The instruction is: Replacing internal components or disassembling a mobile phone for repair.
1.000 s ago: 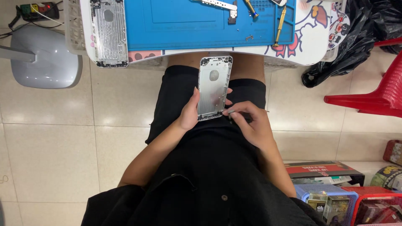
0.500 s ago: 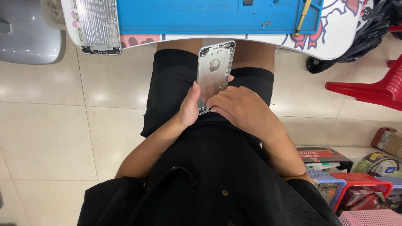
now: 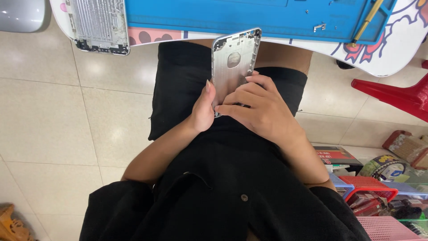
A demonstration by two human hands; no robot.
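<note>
I hold a silver phone back housing [image 3: 234,58] upright over my lap, its empty inner side facing me. My left hand [image 3: 203,109] grips its lower left edge with the thumb along the side. My right hand [image 3: 258,107] wraps over its bottom end, fingertips pressing on the inner face near the lower edge. The housing's top reaches the front edge of the white table [image 3: 392,58].
On the table lies a blue work mat [image 3: 249,15] with a yellow-handled tool [image 3: 365,24] and a small metal part [image 3: 319,27]. A second silver housing [image 3: 96,24] lies at the table's left. A red plastic chair [image 3: 397,93] and red and pink baskets [image 3: 374,187] stand to the right.
The view has dipped and closed in on my lap. My right hand has slid from the housing's lower right corner to cover its bottom end.
</note>
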